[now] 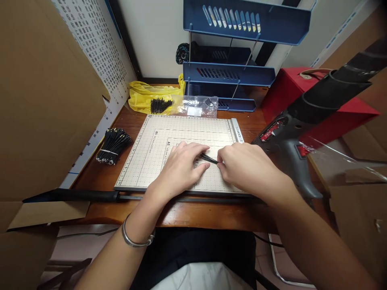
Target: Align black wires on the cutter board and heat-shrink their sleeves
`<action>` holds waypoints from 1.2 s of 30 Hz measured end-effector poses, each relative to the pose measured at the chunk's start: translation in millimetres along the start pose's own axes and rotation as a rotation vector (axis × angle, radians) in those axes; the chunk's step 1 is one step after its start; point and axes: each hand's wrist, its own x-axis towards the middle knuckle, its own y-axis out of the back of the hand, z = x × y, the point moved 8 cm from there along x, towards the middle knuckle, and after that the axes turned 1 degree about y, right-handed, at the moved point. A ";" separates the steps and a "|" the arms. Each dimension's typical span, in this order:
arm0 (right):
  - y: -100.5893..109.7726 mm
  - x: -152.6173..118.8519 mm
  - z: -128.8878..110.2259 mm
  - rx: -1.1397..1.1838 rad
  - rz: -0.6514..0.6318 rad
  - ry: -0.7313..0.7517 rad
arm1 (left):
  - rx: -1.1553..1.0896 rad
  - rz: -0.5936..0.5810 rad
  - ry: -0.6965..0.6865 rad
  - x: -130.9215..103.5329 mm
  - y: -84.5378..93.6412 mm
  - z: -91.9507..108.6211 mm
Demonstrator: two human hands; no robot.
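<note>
A few thin black wires (pixel 209 158) lie close together above the paper cutter's gridded board (pixel 145 169). Their right end is pinched between the thumb and fingers of my right hand (pixel 246 165). My left hand (pixel 185 163) is around their other end, its thumb and forefinger apart with the wires showing in the gap. Whether its hidden fingers touch them I cannot tell. On the table to the left lies a thick bundle of black wires (pixel 116 141), tied with a pale band. More short black wires (pixel 161 105) rest behind the board on a clear plastic bag (pixel 196 105).
The cutter's black-handled arm (pixel 87 195) runs along the table's front edge. A heat gun (pixel 298 137) stands close on the right, before a red box (pixel 286 90). Blue tiered trays (pixel 229 72) and a yellow bag (pixel 142 96) are at the back. Cardboard (pixel 45 100) walls the left.
</note>
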 end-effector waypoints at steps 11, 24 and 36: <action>-6.8 9.9 14.6 0.153 -0.041 0.129 | 0.417 -0.276 -0.230 20.2 -8.4 24.7; -6.9 12.9 23.4 0.378 -0.022 0.163 | 0.446 -0.315 -0.246 32.5 -7.7 23.4; 7.7 -8.5 29.0 0.652 0.164 0.220 | -0.263 -0.081 -0.075 13.1 11.5 23.0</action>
